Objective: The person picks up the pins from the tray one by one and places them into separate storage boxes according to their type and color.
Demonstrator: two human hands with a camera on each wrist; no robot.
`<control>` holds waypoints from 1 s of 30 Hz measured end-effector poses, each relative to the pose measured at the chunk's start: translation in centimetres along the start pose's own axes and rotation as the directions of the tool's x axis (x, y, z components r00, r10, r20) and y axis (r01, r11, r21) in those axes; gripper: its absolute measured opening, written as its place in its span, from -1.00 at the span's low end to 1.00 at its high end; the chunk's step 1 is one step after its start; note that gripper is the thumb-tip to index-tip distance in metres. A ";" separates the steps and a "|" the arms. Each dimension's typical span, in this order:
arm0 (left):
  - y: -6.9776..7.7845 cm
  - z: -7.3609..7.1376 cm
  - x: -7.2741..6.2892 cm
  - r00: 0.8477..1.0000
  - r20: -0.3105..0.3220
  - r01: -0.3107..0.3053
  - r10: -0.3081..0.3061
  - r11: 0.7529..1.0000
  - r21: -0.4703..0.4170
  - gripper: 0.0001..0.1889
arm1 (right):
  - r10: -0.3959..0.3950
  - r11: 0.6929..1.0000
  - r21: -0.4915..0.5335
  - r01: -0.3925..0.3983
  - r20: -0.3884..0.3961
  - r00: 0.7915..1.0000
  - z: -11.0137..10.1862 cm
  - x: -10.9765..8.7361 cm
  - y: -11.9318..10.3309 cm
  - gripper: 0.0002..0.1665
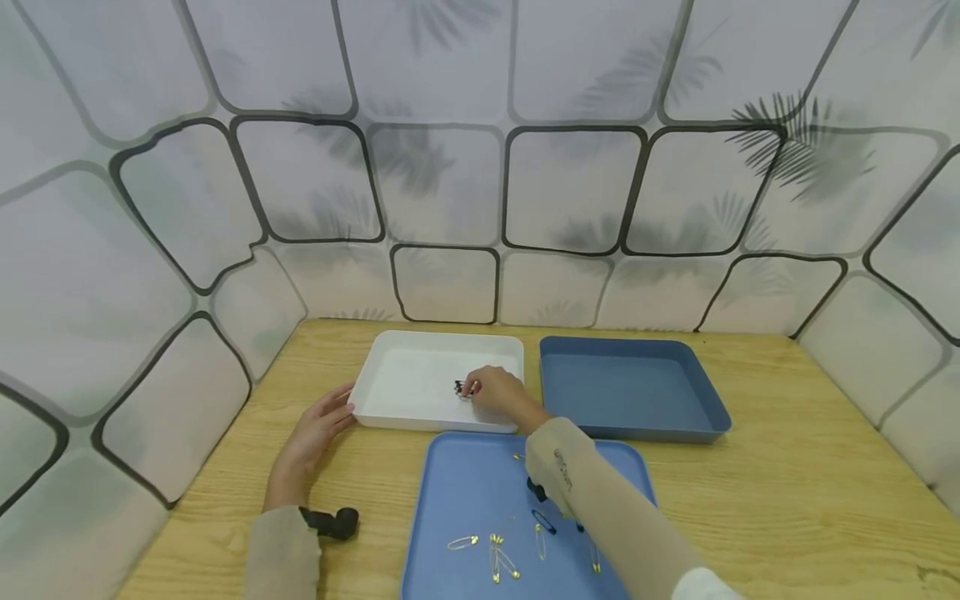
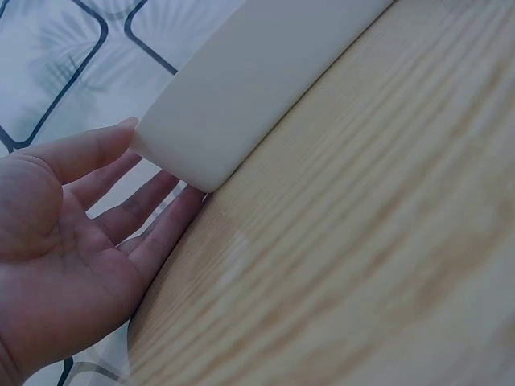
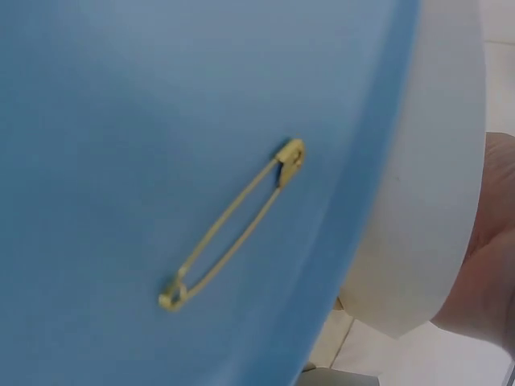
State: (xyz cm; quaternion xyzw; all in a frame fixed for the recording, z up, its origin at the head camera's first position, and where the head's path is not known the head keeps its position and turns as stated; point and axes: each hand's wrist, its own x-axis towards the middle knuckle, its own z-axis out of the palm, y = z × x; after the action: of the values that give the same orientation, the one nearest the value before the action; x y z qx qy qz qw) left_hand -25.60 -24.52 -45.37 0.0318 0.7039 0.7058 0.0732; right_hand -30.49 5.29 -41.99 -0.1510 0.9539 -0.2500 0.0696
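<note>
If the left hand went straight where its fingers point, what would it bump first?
Probably the white tray: the left hand is right at its left end and seems to touch it already, though exact contact is hard to tell.

Counting one light blue tray (image 1: 465, 492), with one white tray (image 1: 405, 375) and one dark blue tray (image 1: 630, 387) beyond it, 6+ gold safety pins (image 3: 291, 158) on it, plus two hands (image 1: 318, 429).
</note>
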 end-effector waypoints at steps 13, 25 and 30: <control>0.1 0.0 0.1 1.000 -0.001 -0.006 0.006 1.000 0.015 -0.45 | -0.011 1.000 -0.005 0.011 0.006 1.000 0.8 0.5 0.0 -0.74; 0.0 0.0 0.1 1.000 0.000 0.005 -0.005 1.000 0.000 -0.45 | -0.006 1.000 -0.018 0.007 0.013 1.000 0.2 0.7 -0.1 -0.80; -0.1 0.0 0.2 1.000 -0.001 0.008 -0.008 1.000 0.000 -0.47 | -0.001 1.000 -0.023 0.002 0.016 1.000 -0.1 0.5 0.0 -0.82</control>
State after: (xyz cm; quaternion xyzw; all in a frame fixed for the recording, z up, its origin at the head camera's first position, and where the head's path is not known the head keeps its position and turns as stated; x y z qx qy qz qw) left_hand -25.77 -24.46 -45.44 0.0288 0.7041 0.7055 0.0758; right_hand -30.95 5.22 -41.91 -0.1546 0.9560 -0.2376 0.0754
